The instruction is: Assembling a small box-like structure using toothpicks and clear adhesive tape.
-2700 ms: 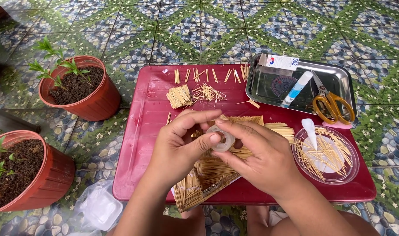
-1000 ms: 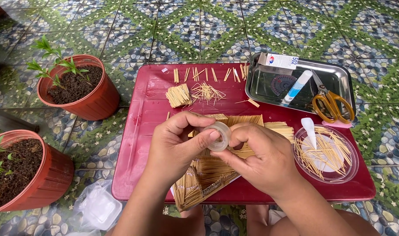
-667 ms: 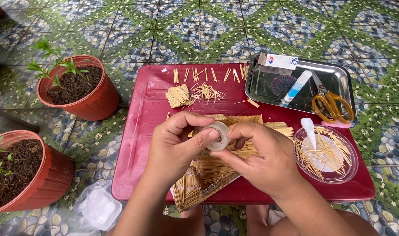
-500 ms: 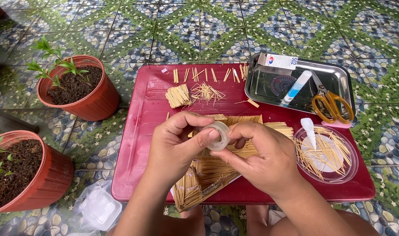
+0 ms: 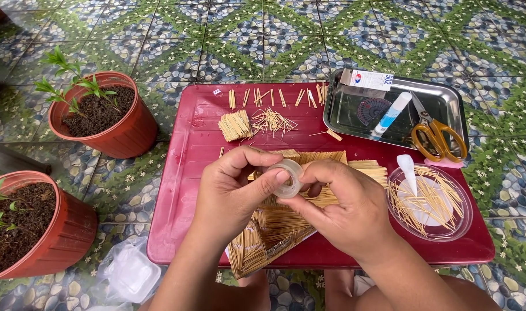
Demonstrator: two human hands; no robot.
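Two potted plants [image 5: 104, 115] stand left of a red tray [image 5: 188, 173]; above its toothpick panels [image 5: 274, 230], the left hand [image 5: 231, 198] and right hand [image 5: 346, 210] pinch a roll of clear tape [image 5: 289, 178]; finding the loose end likely needs a slow fingernail; scissors [image 5: 438, 135] lie far right.

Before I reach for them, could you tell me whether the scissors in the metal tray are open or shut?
Shut: the scissors lie flat in the metal tray, blades together, yellow handles side by side.

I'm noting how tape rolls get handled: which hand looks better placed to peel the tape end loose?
Probably the left hand: its thumb lies on the tape roll's rim, while the right hand steadies the roll from behind.
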